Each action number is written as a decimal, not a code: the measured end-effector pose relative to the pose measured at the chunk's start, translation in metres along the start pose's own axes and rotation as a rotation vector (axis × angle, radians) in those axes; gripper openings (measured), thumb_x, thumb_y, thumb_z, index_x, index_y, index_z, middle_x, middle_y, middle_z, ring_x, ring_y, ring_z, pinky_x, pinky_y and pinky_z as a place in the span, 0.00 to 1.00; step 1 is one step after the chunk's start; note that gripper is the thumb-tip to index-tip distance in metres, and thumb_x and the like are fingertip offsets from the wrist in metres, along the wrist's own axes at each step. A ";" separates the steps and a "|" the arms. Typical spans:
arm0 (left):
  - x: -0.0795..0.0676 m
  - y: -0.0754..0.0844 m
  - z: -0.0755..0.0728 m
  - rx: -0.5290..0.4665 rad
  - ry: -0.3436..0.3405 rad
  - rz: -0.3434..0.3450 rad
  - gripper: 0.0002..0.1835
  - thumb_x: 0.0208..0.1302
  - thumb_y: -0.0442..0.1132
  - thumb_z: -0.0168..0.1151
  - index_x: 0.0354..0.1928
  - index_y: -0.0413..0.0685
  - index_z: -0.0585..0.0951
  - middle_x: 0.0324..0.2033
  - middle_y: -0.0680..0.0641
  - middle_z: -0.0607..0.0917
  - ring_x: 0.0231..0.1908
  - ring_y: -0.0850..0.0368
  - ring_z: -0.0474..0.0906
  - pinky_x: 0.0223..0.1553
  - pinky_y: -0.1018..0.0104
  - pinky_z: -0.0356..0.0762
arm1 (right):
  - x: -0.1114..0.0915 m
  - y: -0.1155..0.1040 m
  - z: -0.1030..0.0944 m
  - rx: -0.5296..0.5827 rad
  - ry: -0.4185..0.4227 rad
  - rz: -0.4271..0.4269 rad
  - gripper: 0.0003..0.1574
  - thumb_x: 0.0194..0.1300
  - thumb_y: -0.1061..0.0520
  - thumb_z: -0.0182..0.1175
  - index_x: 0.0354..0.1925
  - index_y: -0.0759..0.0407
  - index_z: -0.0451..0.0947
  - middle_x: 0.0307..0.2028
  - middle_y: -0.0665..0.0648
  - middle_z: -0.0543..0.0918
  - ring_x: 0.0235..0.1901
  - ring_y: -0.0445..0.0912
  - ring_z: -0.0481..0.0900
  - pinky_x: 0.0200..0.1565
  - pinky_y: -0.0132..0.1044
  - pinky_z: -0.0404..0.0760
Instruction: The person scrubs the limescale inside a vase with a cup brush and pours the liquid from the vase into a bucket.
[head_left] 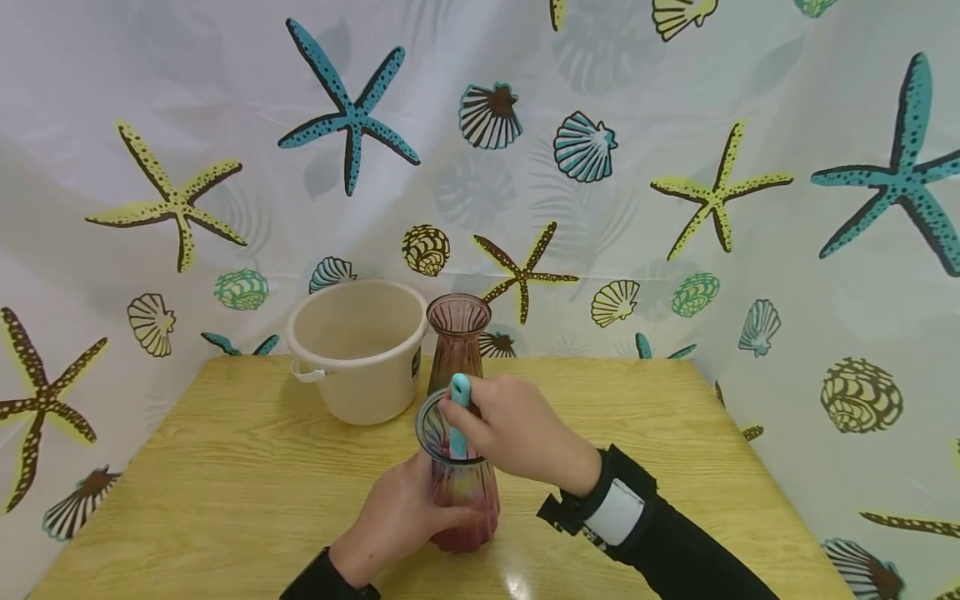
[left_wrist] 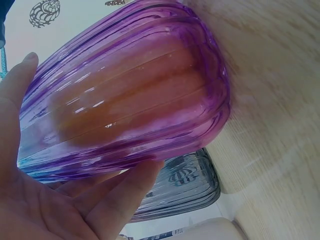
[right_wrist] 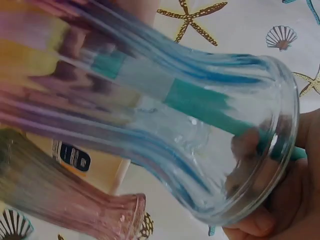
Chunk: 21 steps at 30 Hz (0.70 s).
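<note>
A ribbed glass vase [head_left: 460, 487], clear blue at the top and pink-purple below, stands tilted over the table. My left hand [head_left: 397, 504] grips its side, with the thumb across the front and the fingers behind. Above the rim, my right hand [head_left: 517, 429] pinches the teal handle of a bottle brush [head_left: 460, 421]. The handle runs down through the vase's mouth, its teal and whitish shaft [right_wrist: 195, 106] showing through the glass. Low inside the vase, a blurred orange-brown head [left_wrist: 125, 100] appears in the left wrist view.
Just behind the held vase stands a second ribbed vase [head_left: 457, 354], pinkish at the top. To its left is a cream bucket [head_left: 367, 392] with a white handle. The wooden table [head_left: 225, 467] meets a curtain [head_left: 600, 250] printed with starfish and shells.
</note>
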<state>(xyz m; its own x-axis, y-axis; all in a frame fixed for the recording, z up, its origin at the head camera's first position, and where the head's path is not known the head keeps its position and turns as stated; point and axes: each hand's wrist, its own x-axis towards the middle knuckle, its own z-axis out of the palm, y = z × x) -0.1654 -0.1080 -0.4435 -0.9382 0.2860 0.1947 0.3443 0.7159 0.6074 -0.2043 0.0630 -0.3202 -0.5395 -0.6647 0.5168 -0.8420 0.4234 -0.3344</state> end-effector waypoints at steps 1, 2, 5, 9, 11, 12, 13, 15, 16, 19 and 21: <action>0.000 0.000 0.000 0.000 0.001 0.003 0.52 0.43 0.74 0.63 0.67 0.55 0.58 0.49 0.53 0.80 0.46 0.61 0.75 0.42 0.57 0.78 | 0.000 0.000 0.000 0.025 -0.012 -0.001 0.19 0.71 0.52 0.53 0.21 0.50 0.68 0.10 0.43 0.65 0.09 0.32 0.61 0.13 0.25 0.58; -0.001 0.000 0.000 0.000 0.001 0.006 0.52 0.44 0.73 0.63 0.67 0.55 0.58 0.49 0.53 0.80 0.45 0.61 0.75 0.42 0.57 0.79 | 0.000 0.000 0.000 0.049 -0.022 -0.002 0.18 0.71 0.52 0.52 0.22 0.50 0.69 0.11 0.44 0.65 0.09 0.32 0.61 0.13 0.25 0.58; -0.001 -0.001 0.000 0.001 0.000 0.011 0.52 0.44 0.72 0.64 0.68 0.55 0.57 0.48 0.53 0.81 0.45 0.61 0.75 0.42 0.57 0.79 | 0.001 -0.001 0.000 0.106 -0.046 -0.003 0.16 0.72 0.52 0.52 0.26 0.50 0.72 0.12 0.44 0.66 0.10 0.33 0.61 0.14 0.25 0.60; 0.000 -0.001 0.001 -0.001 -0.015 0.003 0.52 0.45 0.73 0.63 0.68 0.55 0.57 0.49 0.52 0.80 0.45 0.60 0.75 0.42 0.57 0.79 | 0.002 -0.001 -0.002 0.116 -0.057 0.009 0.19 0.72 0.52 0.51 0.21 0.50 0.69 0.12 0.44 0.63 0.11 0.34 0.61 0.15 0.26 0.60; 0.000 0.000 0.000 0.000 -0.022 -0.002 0.52 0.45 0.73 0.63 0.67 0.55 0.57 0.49 0.52 0.80 0.45 0.60 0.76 0.42 0.56 0.79 | 0.002 -0.001 -0.003 0.115 -0.067 0.015 0.21 0.72 0.51 0.51 0.19 0.50 0.67 0.11 0.44 0.62 0.10 0.35 0.59 0.15 0.26 0.59; 0.000 0.000 0.000 0.000 -0.023 -0.003 0.52 0.45 0.73 0.63 0.67 0.55 0.58 0.49 0.52 0.80 0.45 0.60 0.76 0.42 0.56 0.79 | 0.001 -0.001 -0.003 0.114 -0.071 0.017 0.23 0.72 0.51 0.50 0.18 0.50 0.65 0.11 0.44 0.61 0.10 0.35 0.59 0.15 0.26 0.59; 0.000 0.000 0.000 0.001 -0.025 -0.005 0.52 0.45 0.73 0.63 0.67 0.55 0.58 0.49 0.52 0.80 0.45 0.60 0.76 0.42 0.57 0.79 | 0.001 -0.001 -0.004 0.113 -0.076 0.019 0.23 0.72 0.51 0.50 0.18 0.50 0.65 0.11 0.44 0.60 0.10 0.35 0.59 0.15 0.26 0.58; 0.000 0.001 0.000 0.003 -0.025 -0.008 0.52 0.44 0.73 0.63 0.67 0.55 0.58 0.49 0.51 0.80 0.45 0.60 0.76 0.42 0.57 0.79 | 0.001 -0.001 -0.004 0.118 -0.081 0.025 0.24 0.72 0.51 0.50 0.17 0.50 0.64 0.11 0.44 0.60 0.10 0.35 0.58 0.15 0.26 0.58; 0.000 0.001 0.000 0.003 -0.025 -0.010 0.52 0.44 0.72 0.64 0.67 0.55 0.58 0.49 0.51 0.80 0.44 0.60 0.76 0.42 0.57 0.79 | 0.001 -0.002 -0.005 0.125 -0.084 0.029 0.24 0.72 0.51 0.49 0.17 0.50 0.64 0.11 0.44 0.60 0.10 0.35 0.58 0.15 0.26 0.58; 0.000 0.001 0.000 -0.002 -0.028 -0.021 0.52 0.44 0.72 0.64 0.67 0.56 0.57 0.48 0.51 0.80 0.44 0.59 0.76 0.42 0.56 0.79 | 0.000 -0.002 -0.006 0.148 -0.087 0.056 0.23 0.73 0.51 0.49 0.18 0.50 0.65 0.11 0.44 0.61 0.10 0.35 0.58 0.16 0.27 0.58; 0.000 0.001 0.000 -0.004 -0.029 -0.026 0.52 0.44 0.71 0.65 0.67 0.56 0.57 0.48 0.51 0.80 0.44 0.59 0.76 0.42 0.56 0.79 | -0.001 -0.003 -0.006 0.154 -0.087 0.082 0.23 0.73 0.51 0.49 0.18 0.51 0.65 0.11 0.45 0.61 0.11 0.36 0.59 0.16 0.27 0.59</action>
<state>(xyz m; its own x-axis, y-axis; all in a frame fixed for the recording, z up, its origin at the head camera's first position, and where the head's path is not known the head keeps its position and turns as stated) -0.1654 -0.1071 -0.4428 -0.9455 0.2856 0.1566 0.3195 0.7207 0.6152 -0.2018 0.0661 -0.3149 -0.5983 -0.6853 0.4153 -0.7813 0.3836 -0.4924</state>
